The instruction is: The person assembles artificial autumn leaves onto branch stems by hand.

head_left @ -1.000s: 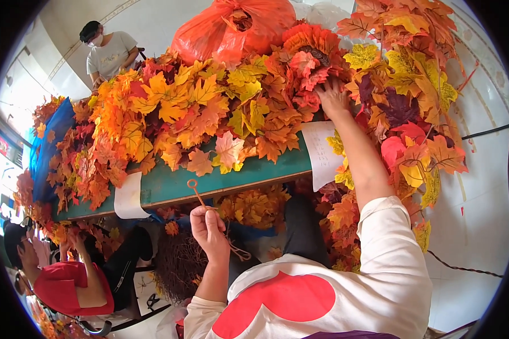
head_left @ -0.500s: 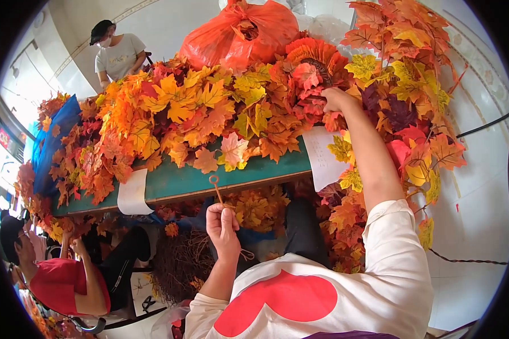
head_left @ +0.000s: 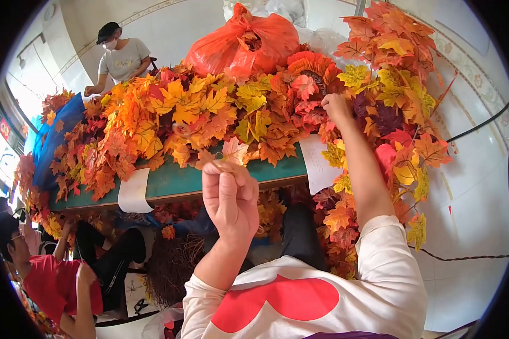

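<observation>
Red bag (head_left: pixel 226 51), brownish contents (head_left: pixel 250 40), behind piled leaves (head_left: pixel 209 103)

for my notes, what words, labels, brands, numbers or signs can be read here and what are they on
No text is readable.
Right paper: faint handwriting, too small to read.
Co-worker's shirt: small chest print, too blurred to read.
Red panel at far left: too blurred to tell if it bears text.
</observation>
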Tool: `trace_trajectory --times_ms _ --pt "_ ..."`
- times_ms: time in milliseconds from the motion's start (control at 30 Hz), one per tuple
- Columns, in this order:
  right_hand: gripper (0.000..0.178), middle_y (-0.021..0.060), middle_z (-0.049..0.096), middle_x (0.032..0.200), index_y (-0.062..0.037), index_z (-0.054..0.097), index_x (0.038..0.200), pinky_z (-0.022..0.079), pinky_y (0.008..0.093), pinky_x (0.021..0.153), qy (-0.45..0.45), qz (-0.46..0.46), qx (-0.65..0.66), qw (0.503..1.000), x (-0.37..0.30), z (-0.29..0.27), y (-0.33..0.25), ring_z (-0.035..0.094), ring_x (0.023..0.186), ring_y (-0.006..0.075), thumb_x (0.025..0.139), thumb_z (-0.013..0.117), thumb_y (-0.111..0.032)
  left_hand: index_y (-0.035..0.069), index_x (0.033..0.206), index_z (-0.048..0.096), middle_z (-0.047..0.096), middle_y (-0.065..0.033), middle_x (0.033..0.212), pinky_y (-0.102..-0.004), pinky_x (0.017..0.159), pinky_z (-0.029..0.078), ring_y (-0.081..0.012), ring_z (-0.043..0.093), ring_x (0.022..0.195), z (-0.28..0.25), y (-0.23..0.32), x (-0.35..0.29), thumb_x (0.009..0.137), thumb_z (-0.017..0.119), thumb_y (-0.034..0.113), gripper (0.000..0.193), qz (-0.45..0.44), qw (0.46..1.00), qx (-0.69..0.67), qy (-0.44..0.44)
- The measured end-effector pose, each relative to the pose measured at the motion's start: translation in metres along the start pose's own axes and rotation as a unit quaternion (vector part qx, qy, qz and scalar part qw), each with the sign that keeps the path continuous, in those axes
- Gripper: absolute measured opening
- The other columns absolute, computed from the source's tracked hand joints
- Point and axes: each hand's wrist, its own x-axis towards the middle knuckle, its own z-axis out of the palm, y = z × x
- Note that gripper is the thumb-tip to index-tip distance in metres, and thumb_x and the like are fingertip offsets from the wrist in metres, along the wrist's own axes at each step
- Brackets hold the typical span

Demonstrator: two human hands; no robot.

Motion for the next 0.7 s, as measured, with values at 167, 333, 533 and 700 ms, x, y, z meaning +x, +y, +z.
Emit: trace_trajectory --times_ms 167,333,533,700 --pt "0.02 0.0134 0.056 0.092 -0.0065 0.055 0.091 0.045 0.0411 0.07 0.103 0.024 0.004 0.994 -0.015 0.005 -0.031 0.057 0.084 0.0324 0.073 0.064 -0.005 0.01 0.095 0.046 0.048 -0.0005 0.075 -0.0202 0.047 0.033 -0.008 0.04 0.057 0.002 -0.004 -0.008 0.093 0.046 0.013 0.003 -0.062 0.998 -0.025 0.006" --pt "0.024 0.0148 0.057 0.081 -0.0012 0.053 0.086 0.043 0.04 0.067 0.215 0.027 0.112 0.97 -0.002 0.02 -0.012 0.055 0.075 0.0303 0.068 0.067 0.002 0.012 0.091 0.048 0.046 0.0008 0.076 -0.02 0.049 0.033 -0.0083 0.04 0.061 -0.045 -0.034 -0.047 0.092 0.05 0.014 0.003 -0.213 0.964 -0.012 0.158" --pt "0.022 0.0125 0.062 0.074 -0.0002 0.058 0.088 0.047 0.032 0.064 0.188 0.064 0.224 0.954 0.009 0.019 -0.015 0.061 0.07 0.0249 0.071 0.07 -0.008 0.012 0.09 0.048 0.047 0.0014 0.078 -0.0204 0.049 0.032 -0.0078 0.039 0.06 -0.068 -0.034 -0.054 0.091 0.051 0.015 0.004 -0.249 0.95 -0.016 0.189" --pt "0.014 0.0074 0.065 0.077 -0.0017 0.063 0.086 0.048 0.0285 0.061 0.176 0.137 0.327 0.918 0.025 0.029 -0.003 0.061 0.067 0.0153 0.076 0.065 -0.01 0.012 0.09 0.048 0.047 0.0017 0.077 -0.0201 0.049 0.031 -0.0073 0.038 0.059 -0.08 -0.035 -0.053 0.091 0.051 0.016 0.005 -0.263 0.944 -0.023 0.195"
